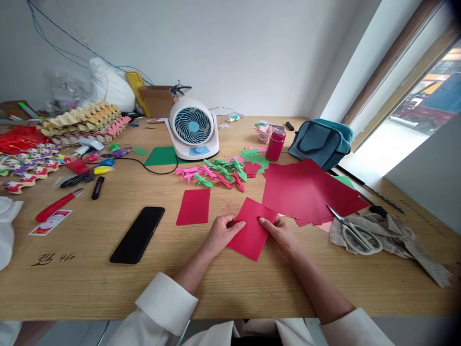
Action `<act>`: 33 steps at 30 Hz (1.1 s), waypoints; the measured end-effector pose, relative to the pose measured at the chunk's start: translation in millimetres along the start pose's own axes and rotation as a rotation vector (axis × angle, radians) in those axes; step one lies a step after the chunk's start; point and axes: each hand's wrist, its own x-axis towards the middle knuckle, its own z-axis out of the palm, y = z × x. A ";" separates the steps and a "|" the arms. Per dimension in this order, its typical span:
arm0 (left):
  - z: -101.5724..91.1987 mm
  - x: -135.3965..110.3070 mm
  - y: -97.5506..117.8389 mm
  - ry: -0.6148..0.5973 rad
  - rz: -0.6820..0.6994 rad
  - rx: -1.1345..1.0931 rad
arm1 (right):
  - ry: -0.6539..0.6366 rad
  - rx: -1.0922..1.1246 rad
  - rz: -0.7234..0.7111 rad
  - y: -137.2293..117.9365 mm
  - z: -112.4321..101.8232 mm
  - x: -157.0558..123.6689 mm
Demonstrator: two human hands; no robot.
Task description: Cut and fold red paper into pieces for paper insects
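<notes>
Between my two hands is a red paper rectangle (252,230), tilted and held just over the table near its front. My left hand (222,234) grips its left edge, thumb on top and fingers underneath. On the opposite edge my right hand (281,234) pinches it the same way. A second red paper piece (193,206) lies flat to the left. Beyond my hands sits a pile of small folded paper shapes (219,173) in pink, green and red. Large red sheets (298,190) are spread out to the right of the held paper.
A black phone (137,235) lies left of my arms. Scissors (360,235) rest on a grey cloth (396,235) at the right. Farther back stand a white fan (192,127), a red flask (275,145) and a teal bag (320,144). A red-handled knife (55,207) lies far left.
</notes>
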 end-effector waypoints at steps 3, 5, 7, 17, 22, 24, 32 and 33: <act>0.2 -1.3 1.9 0.005 -0.001 0.011 | 0.002 0.012 0.002 -1.7 1.1 -0.3; 0.0 -1.7 2.6 0.011 -0.002 0.021 | 0.012 0.019 0.009 -3.1 2.2 -0.7; -0.4 -2.1 3.0 0.013 -0.003 0.028 | 0.019 0.020 0.017 -4.1 3.2 -1.3; -1.9 -1.8 0.6 -0.001 0.022 0.075 | 0.021 0.015 0.014 -4.8 4.3 -2.3; -3.2 -1.1 -2.6 -0.011 0.037 0.116 | 0.000 0.041 -0.011 -5.0 3.0 -1.8; -3.2 -1.4 -1.9 -0.006 0.048 0.128 | -0.002 0.038 -0.019 -4.7 1.9 -1.5; -0.7 -3.7 3.0 -0.003 0.070 0.108 | 0.004 -0.012 -0.005 -2.5 2.6 -1.7; -0.6 -3.8 3.2 0.003 0.072 0.114 | -0.001 -0.019 0.003 -2.5 3.1 -1.9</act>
